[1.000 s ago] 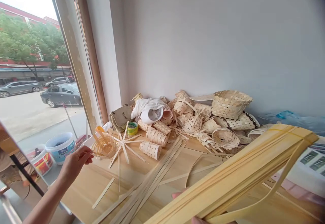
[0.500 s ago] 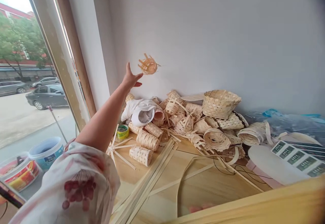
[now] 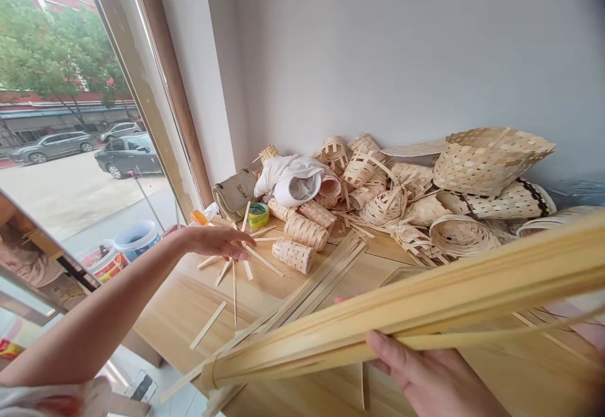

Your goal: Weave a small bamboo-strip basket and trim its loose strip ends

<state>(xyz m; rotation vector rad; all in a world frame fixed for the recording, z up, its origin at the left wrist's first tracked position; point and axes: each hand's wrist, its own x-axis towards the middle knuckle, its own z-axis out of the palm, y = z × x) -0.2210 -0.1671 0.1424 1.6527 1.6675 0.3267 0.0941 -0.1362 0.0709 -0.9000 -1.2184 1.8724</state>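
Note:
My left hand [image 3: 222, 244] hangs open, fingers loosely stretched, over a star of crossed bamboo strips [image 3: 255, 256] on the wooden table. Whether the fingertips touch the strips I cannot tell. A long bundle of yellowish bamboo strips [image 3: 331, 335] lies across the right foreground, with a band around its near left end. My right hand [image 3: 425, 366] is wrapped around this bundle from below, thumb in front and fingertips behind it. A small unfinished basket [image 3: 333, 152] with loose strip ends rests at the back of the heap.
Woven bamboo baskets [image 3: 307, 231] are heaped along the wall, with a large basket [image 3: 491, 159] on the right. Beside the heap are a roll of tape [image 3: 258, 215], a white cloth [image 3: 293, 174] and a beige handbag [image 3: 234, 193]. Buckets [image 3: 137, 239] stand left of the table.
The small basket, in mid-air beyond my spread left hand before, is now on the heap. My left hand has come down over the crossed strips. The bundle and my right hand have come into view.

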